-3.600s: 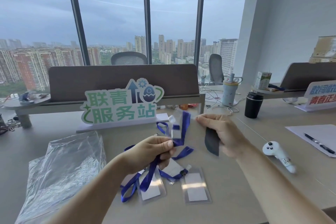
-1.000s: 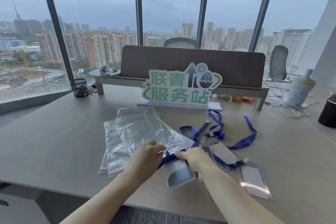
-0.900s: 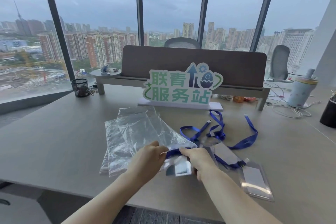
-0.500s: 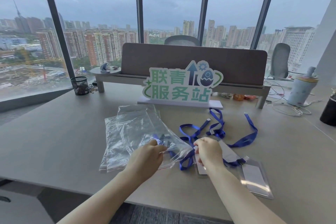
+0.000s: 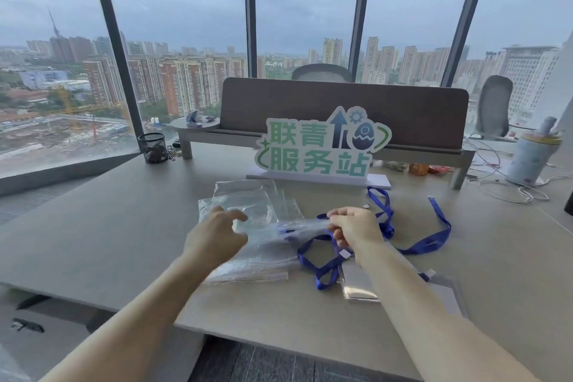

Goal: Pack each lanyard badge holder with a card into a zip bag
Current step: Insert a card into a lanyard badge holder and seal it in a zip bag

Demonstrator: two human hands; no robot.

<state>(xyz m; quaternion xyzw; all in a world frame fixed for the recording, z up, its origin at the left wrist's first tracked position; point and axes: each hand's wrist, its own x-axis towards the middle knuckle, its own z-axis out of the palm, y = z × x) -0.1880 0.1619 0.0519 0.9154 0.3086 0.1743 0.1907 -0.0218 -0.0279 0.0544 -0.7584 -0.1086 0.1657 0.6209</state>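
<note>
To my left the desk (image 5: 102, 226) lies bare from the near edge back to the mesh pen cup (image 5: 152, 147), so a hand can sweep in there freely. Straight ahead, the stack of zip bags (image 5: 245, 208) covers the middle, and behind it the green-lettered sign (image 5: 319, 149) and the brown partition (image 5: 418, 112) wall off the far side. On my right, blue lanyards (image 5: 434, 239) loop across the surface and clear badge holders (image 5: 356, 285) lie near the front edge. Farther right, white cables (image 5: 508, 192) and a tumbler (image 5: 531, 158) crowd the corner.
</note>
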